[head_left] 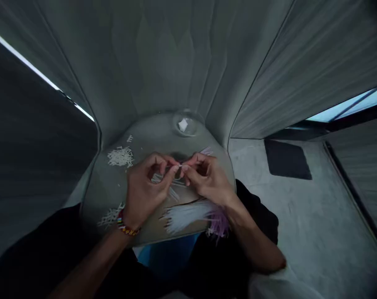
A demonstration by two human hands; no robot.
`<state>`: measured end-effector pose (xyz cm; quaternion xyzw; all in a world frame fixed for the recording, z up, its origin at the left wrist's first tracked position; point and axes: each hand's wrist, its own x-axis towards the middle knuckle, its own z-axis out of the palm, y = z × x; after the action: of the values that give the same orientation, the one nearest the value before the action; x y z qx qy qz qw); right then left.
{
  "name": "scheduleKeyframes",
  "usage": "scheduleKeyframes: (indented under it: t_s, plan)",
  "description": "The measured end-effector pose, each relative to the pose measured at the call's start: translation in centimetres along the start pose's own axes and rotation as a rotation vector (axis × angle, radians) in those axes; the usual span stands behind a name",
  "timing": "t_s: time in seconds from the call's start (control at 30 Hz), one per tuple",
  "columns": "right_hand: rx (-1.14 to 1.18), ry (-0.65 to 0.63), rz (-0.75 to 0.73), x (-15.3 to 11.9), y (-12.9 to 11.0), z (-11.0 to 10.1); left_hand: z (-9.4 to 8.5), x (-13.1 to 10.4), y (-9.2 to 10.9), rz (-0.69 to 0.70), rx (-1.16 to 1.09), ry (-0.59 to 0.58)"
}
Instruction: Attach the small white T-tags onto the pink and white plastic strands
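Observation:
My left hand (149, 189) and my right hand (208, 178) meet fingertip to fingertip over the middle of a padded seat (157, 145). Both pinch a thin, small white piece (180, 166), mostly hidden by the fingers; its exact kind is too small to tell. Under the hands lie several loose white strands (173, 193), partly covered. Below my right wrist rests a bundle of thin white strands (185, 216) with purple ends (218, 222). Beaded bracelets (126, 226) circle my left wrist.
Left of my hands, a pile of short white pieces (120, 157) lies on the seat, with another pile (110, 216) near the front left. A clear bowl (193, 129) holding a white bit stands at the back. A dark mat (288, 160) is on the floor to the right.

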<state>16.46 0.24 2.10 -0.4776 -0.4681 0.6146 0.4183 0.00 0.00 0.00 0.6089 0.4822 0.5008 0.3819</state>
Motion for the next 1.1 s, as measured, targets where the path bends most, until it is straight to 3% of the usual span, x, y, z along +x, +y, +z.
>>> scheduleKeyframes:
  t_s: [0.23, 0.77, 0.97, 1.1]
  plan:
    - [-0.023, -0.018, -0.015, 0.0, 0.8, -0.4, 0.2, -0.1, -0.2, 0.053, 0.11, 0.023]
    - [0.009, -0.052, -0.025, 0.4, 1.2, -0.6, -0.2, 0.1, -0.6, 0.095, 0.212, -0.051]
    - [0.007, -0.02, -0.026, 0.4, 0.9, -0.7, -1.2, 0.9, -0.6, 0.228, 0.386, -0.211]
    - [-0.006, -0.015, -0.026, 0.4, 0.8, -0.7, -1.5, 1.1, -0.4, 0.277, 0.423, -0.243]
